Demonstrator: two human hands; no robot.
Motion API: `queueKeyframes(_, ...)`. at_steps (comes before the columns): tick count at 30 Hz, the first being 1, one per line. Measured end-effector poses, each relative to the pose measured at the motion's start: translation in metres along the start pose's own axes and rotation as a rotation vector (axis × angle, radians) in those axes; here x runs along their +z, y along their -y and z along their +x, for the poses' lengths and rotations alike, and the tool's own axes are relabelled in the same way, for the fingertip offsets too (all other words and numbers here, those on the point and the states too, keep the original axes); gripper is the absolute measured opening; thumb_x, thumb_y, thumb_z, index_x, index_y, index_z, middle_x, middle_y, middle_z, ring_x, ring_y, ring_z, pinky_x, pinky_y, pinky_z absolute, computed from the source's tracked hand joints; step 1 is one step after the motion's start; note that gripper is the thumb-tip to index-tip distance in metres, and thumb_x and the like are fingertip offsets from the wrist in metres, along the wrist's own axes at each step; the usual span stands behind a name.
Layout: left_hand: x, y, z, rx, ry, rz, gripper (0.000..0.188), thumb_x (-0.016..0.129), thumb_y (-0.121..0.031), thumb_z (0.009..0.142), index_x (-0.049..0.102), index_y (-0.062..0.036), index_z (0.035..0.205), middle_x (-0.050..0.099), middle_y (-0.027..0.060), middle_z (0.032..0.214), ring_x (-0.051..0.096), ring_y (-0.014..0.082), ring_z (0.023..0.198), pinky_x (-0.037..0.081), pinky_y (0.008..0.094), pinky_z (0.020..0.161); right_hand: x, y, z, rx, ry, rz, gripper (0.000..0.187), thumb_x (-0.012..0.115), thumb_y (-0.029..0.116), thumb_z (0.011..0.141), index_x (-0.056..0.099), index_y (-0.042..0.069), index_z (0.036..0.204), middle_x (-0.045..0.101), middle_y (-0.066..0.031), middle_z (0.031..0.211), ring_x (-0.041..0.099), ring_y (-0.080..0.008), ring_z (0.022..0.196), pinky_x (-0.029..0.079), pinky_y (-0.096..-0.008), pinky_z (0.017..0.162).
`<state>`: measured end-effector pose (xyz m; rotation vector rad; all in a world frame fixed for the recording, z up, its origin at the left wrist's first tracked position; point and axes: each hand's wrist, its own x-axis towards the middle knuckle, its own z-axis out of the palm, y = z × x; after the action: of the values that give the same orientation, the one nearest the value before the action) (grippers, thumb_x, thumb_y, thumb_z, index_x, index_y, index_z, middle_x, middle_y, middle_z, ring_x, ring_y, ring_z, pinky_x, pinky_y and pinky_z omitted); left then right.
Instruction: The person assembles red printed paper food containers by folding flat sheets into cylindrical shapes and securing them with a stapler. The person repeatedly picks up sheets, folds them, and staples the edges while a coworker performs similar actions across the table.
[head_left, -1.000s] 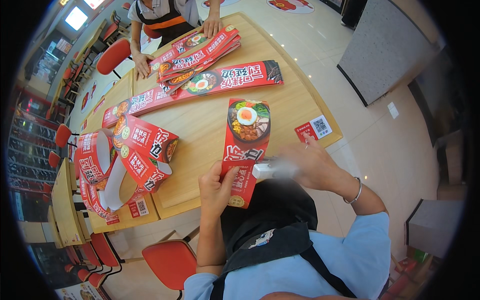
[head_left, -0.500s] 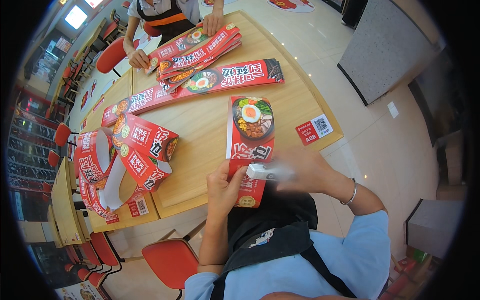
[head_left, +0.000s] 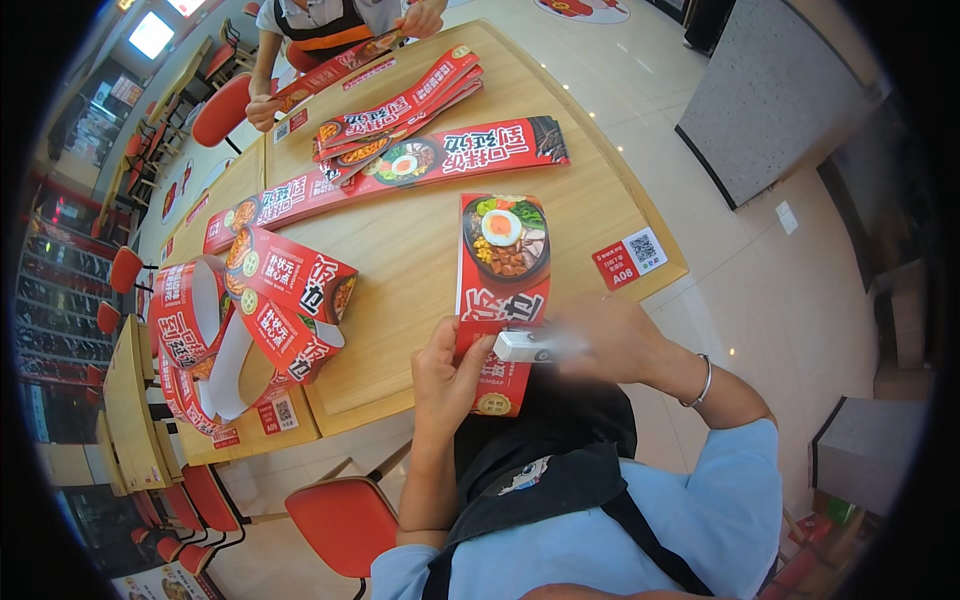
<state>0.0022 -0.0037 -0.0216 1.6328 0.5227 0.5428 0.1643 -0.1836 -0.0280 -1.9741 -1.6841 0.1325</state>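
A red printed cardboard strip point(head_left: 503, 262), bent into a loop with a food picture on it, stands at the table's near edge in front of me. My left hand point(head_left: 450, 370) pinches its overlapping part between thumb and fingers. Around a white and silver stapler point(head_left: 520, 346) closes my right hand point(head_left: 615, 340). The stapler's nose reaches over the strip's right edge, close to my left thumb. A blur covers part of the stapler and my right fingers. Several finished-looking loops point(head_left: 285, 300) of the same red card lie in a pile on the left.
Flat red strips point(head_left: 455, 155) lie stacked across the middle of the wooden table point(head_left: 390, 250). At the far side a person in a dark apron holds one strip point(head_left: 335, 72) with both hands. A red chair point(head_left: 342, 525) stands at my left, and a grey block point(head_left: 760, 100) at the far right.
Across the table, the person has lifted a strip off the pile and drawn it back toward their body. My hands, the loop and the stapler have hardly moved.
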Motion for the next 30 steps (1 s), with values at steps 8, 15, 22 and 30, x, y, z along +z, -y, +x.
queueKeyframes(8, 0.000, 0.002, -0.001, 0.005, 0.001, 0.019, 0.013, 0.067, -0.002, 0.085, 0.061, 0.0011, 0.097, 0.070, 0.0058, 0.083, 0.061, 0.0057, 0.073, 0.049, 0.0238, 0.065, 0.000, -0.001, 0.002, -0.026, -0.036, 0.018, 0.058, 0.063, 0.051, 0.082, 0.056, 0.001, 0.108, 0.058, -0.0141, 0.090, 0.060, -0.0310, 0.080, 0.048, -0.0388, 0.068)
queueKeyframes(15, 0.003, -0.001, 0.000, 0.007, 0.012, 0.000, 0.016, 0.066, 0.000, 0.085, 0.061, 0.0014, 0.100, 0.070, 0.0049, 0.085, 0.061, 0.0052, 0.075, 0.050, 0.0235, 0.067, 0.009, -0.013, 0.001, -0.023, 0.003, -0.001, 0.053, 0.066, 0.051, 0.079, 0.057, 0.003, 0.099, 0.057, -0.0139, 0.085, 0.060, -0.0310, 0.077, 0.049, -0.0392, 0.065)
queueKeyframes(22, 0.005, 0.006, -0.002, 0.075, 0.029, 0.128, 0.024, 0.065, -0.002, 0.086, 0.059, 0.0000, 0.109, 0.069, 0.0107, 0.090, 0.066, 0.0124, 0.079, 0.050, 0.0266, 0.069, 0.022, -0.035, 0.003, -0.024, -0.016, -0.106, 0.050, 0.065, 0.052, 0.079, 0.059, 0.004, 0.090, 0.057, -0.0122, 0.074, 0.060, -0.0298, 0.066, 0.048, -0.0372, 0.056)
queueKeyframes(30, 0.010, 0.004, 0.002, 0.000, 0.032, -0.056, 0.022, 0.061, -0.001, 0.088, 0.058, 0.0028, 0.110, 0.069, 0.0075, 0.091, 0.065, 0.0106, 0.081, 0.050, 0.0248, 0.070, -0.011, -0.018, 0.014, -0.049, -0.027, -0.121, 0.058, 0.076, 0.040, 0.072, 0.055, 0.003, 0.112, 0.060, -0.0112, 0.088, 0.063, -0.0281, 0.076, 0.050, -0.0351, 0.062)
